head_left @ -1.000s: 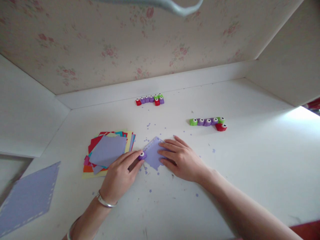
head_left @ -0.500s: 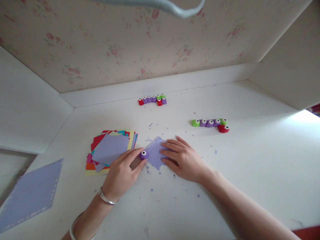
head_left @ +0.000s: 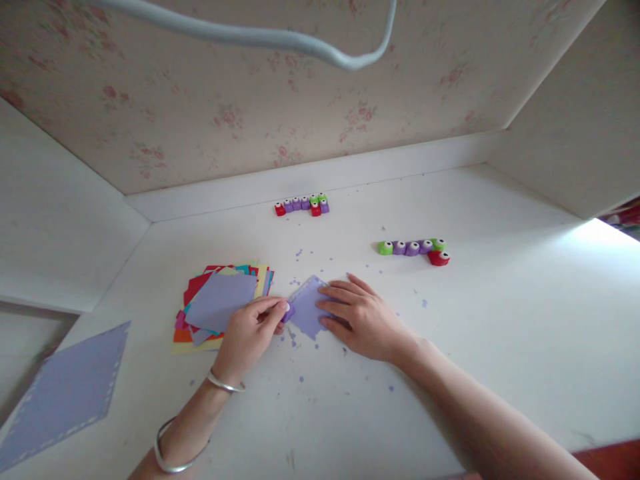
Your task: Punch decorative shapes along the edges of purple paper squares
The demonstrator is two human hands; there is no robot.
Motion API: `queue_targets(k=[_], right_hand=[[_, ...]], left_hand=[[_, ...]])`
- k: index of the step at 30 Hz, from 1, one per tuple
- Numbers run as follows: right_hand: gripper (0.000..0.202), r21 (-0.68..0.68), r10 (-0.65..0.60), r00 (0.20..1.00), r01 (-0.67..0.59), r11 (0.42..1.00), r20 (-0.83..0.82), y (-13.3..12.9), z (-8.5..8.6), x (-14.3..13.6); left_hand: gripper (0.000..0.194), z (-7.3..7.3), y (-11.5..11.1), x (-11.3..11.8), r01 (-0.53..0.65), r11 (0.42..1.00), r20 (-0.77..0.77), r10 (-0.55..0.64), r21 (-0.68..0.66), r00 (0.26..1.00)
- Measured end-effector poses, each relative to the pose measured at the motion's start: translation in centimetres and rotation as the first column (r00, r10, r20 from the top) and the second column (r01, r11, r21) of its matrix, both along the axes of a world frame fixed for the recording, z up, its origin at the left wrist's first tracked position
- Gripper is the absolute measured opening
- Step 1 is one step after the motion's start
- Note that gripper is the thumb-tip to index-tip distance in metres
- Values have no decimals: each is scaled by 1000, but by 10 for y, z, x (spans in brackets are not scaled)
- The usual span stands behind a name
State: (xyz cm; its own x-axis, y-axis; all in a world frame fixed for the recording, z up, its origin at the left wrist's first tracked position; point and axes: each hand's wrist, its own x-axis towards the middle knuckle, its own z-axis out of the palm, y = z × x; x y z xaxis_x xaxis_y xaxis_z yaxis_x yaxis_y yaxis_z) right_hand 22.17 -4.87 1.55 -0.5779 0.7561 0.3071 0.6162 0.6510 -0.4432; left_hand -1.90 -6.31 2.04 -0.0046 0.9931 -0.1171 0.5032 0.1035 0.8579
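Observation:
My left hand (head_left: pixel 257 325) is closed on a small purple craft punch (head_left: pixel 289 312), its thumb over the white button on top. The punch sits at the left corner of a lavender paper sheet (head_left: pixel 306 308), whose upper left edge shows a row of punched holes. Spread fingers of my right hand (head_left: pixel 363 317) lie flat on the sheet's right side, covering part of it. Small punched-out lavender bits (head_left: pixel 301 379) are scattered on the white table around the sheet.
Left of my hands lies a stack of coloured paper (head_left: pixel 223 303). A larger lavender sheet with punched edges (head_left: pixel 70 390) is at the far left. Rows of red, purple and green punches stand near the wall (head_left: pixel 301 204) and at the right (head_left: pixel 413 249). A pale cable (head_left: pixel 300 41) hangs above.
My left thumb has moved from the side of the punch onto its top button, partly covering it. My right hand still rests on the sheet. The view has shifted slightly.

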Motion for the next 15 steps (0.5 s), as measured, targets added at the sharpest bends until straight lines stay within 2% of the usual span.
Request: queue_targets(k=[7,11,15], right_hand=[[23,-3,-12,1000,12,1000,-6,-1,0,0],[23,-9,-10,1000,10,1000,2,-1,0,-1],[23,-15,-9,1000,9,1000,8,-1,1,-2]], left_hand=[[29,0,6,1,-52,990,102,65,-129,993],[23,8,13,5,-53,974,147,87,-222,985],[18,17,19,10,-64,958,108,97,-279,989]])
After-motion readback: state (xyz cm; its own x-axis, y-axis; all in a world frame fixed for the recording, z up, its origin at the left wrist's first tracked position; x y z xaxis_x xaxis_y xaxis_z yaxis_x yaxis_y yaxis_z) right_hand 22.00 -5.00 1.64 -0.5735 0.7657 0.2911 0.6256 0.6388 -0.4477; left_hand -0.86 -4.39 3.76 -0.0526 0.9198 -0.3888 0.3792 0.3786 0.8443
